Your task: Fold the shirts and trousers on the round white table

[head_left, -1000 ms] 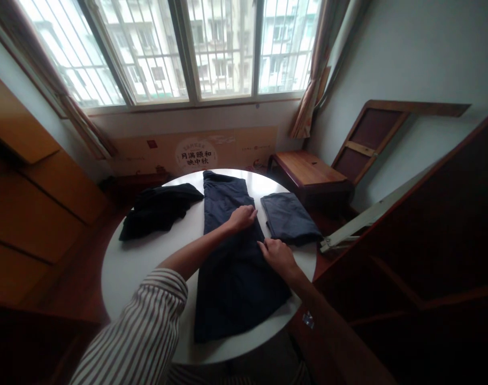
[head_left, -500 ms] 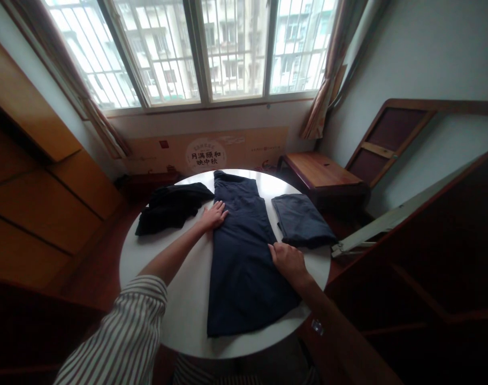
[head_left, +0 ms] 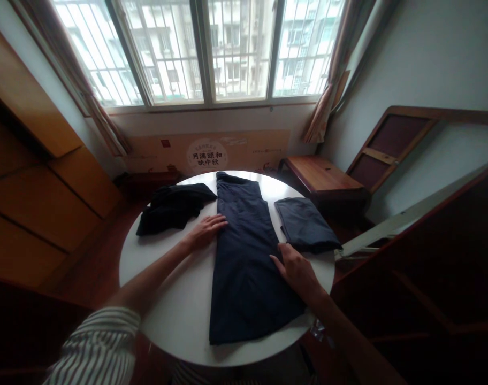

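We see a long dark blue garment (head_left: pixel 248 267) lying lengthwise on a round white table (head_left: pixel 169 299), its narrow end at the far rim and its broad end toward the near rim. A thin band of bare white separates the near edge of the garment from the table's rim, while its near right corner comes close to the rim. To the left we find the widest free stretch of tabletop; to the right, only a narrow strip parts the garment from a folded grey-blue cloth (head_left: pixel 308 224), whose near right corner reaches the table's right rim. A black garment (head_left: pixel 172 208) lies rumpled at the far left, its right tip just beside the dark blue one.

The left hand (head_left: pixel 206 231) lies flat, its fingers extended and released, with the tips over the garment's left edge. The right hand (head_left: pixel 297 266) rests at the right edge with fingers curled and thumb apart; we cannot tell in this dim light whether it grips the fabric.

Beyond the table we note a barred window (head_left: pixel 239 53), a printed poster (head_left: pixel 252 152) below it, a low wooden bench (head_left: pixel 324 174) at the far right and wooden cabinets (head_left: pixel 71 192) on the left.
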`<state>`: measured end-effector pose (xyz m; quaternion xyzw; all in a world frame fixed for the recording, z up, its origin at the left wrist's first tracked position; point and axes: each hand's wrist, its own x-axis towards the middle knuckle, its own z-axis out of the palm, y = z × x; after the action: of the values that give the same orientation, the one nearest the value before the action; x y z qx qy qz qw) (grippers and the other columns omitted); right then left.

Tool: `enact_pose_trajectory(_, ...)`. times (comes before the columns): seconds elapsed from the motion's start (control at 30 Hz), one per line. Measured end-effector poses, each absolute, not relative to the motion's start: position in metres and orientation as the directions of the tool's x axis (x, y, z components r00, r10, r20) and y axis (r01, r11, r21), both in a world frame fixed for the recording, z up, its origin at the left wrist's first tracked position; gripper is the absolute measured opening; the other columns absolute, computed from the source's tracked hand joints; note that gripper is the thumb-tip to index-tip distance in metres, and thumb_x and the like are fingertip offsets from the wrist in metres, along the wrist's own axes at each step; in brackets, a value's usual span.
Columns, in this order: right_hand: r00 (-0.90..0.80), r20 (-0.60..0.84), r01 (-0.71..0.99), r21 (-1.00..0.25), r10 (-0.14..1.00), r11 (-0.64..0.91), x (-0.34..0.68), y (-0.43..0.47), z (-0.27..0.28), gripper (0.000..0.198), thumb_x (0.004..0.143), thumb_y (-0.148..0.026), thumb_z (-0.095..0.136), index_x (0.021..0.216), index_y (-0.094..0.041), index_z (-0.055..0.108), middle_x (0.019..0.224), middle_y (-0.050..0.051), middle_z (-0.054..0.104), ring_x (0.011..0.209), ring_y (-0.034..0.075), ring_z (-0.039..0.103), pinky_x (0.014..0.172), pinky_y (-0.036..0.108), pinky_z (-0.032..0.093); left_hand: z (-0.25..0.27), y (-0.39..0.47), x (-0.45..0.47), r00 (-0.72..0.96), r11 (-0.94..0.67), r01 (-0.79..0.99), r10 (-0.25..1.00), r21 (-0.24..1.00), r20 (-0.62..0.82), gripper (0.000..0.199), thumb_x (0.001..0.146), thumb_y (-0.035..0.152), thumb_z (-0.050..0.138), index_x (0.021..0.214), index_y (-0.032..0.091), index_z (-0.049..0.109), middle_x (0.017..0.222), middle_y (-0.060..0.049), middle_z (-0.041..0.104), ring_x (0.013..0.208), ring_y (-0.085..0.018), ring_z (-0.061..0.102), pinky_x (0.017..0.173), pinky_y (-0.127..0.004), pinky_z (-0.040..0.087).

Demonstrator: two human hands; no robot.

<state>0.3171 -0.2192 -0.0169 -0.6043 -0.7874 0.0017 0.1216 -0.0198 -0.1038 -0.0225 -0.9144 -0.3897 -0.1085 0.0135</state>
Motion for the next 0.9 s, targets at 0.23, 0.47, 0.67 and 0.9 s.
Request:
enact_pose_trajectory(0.23, -0.749, 0.175, 0.596, -0.244, 0.639, 0.765, 0.369, -0.256, -0.022, 0.065, 0.090, -0.052, 0.062, 0.146, -0.022, 0.049, 0.153, 0.014, 0.043, 0.141, 0.032, 0.039, 0.114, 0.052, 0.034, -0.007, -0.222, -0.029, 0.969, -0.985, 0.174, 0.173, 0.010, 0.177, 0.039, 0.099, 0.013, 0.048, 0.134, 0.027, 0.057, 0.144, -0.007, 0.055, 0.140, -0.018, 0.043, 0.121, -0.042, 0.027)
enact_pose_trajectory(0.47, -0.780, 0.081, 0.572, -0.310, 0.621, 0.759, 0.383, -0.270, -0.027, 0.084, 0.082, -0.061, 0.066, 0.153, -0.025, 0.038, 0.157, 0.015, 0.035, 0.147, 0.032, 0.028, 0.118, 0.056, 0.023, -0.028, -0.244, -0.002, 0.889, -0.971, 0.186, 0.232, 0.151, 0.394, 0.027, 0.099, 0.013, 0.047, 0.121, 0.018, 0.061, 0.121, -0.011, 0.071, 0.121, -0.018, 0.062, 0.111, -0.037, 0.045)
enact_pose_trajectory(0.67, -0.825, 0.168, 0.499, -0.231, 0.539, 0.835, 0.386, -0.293, -0.036, 0.072, 0.085, -0.044, 0.067, 0.149, -0.022, 0.043, 0.152, 0.016, 0.043, 0.145, 0.030, 0.031, 0.119, 0.059, 0.018, -0.019, -0.272, -0.002, 0.735, -0.862, 0.197, 0.446, 0.468, 0.511, 0.031, 0.100, 0.011, 0.037, 0.119, 0.017, 0.061, 0.111, -0.011, 0.074, 0.111, -0.016, 0.068, 0.102, -0.029, 0.052)
enact_pose_trajectory(0.9, -0.876, 0.270, 0.297, -0.352, 0.400, 0.888, 0.376, -0.318, -0.033, 0.049, 0.097, -0.020, 0.046, 0.145, -0.028, 0.049, 0.137, 0.009, 0.062, 0.136, 0.023, 0.048, 0.117, 0.050, 0.031, -0.003, -0.320, -0.007, 0.676, -0.718, 0.197, 0.593, 0.668, 0.438, 0.036, 0.104, 0.032, 0.036, 0.125, 0.020, 0.062, 0.109, -0.012, 0.075, 0.099, -0.020, 0.073, 0.088, -0.028, 0.058)
